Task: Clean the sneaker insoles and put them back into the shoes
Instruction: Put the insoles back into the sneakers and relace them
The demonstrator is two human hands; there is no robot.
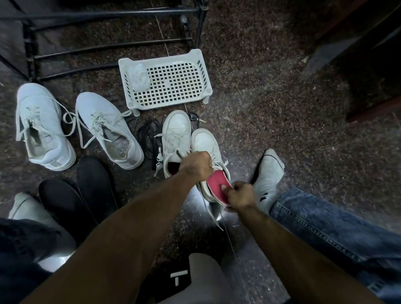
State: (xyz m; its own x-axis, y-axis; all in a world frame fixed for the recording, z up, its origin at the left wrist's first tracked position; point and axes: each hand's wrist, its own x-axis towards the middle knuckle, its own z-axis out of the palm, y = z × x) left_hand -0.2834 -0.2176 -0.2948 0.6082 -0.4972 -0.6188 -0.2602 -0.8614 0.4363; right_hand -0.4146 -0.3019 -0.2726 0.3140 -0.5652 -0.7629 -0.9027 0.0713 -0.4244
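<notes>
Right hand pinches the red insole at its heel, left hand grips the sneaker tongue; insole looks light, floppy, best fed in heel-held

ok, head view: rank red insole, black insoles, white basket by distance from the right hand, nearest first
1. red insole: pinched in the right hand, half inside the sneaker that the left hand grips.
2. black insoles: on the floor, far left.
3. white basket: upside down beyond the sneakers, by the rack.
</notes>
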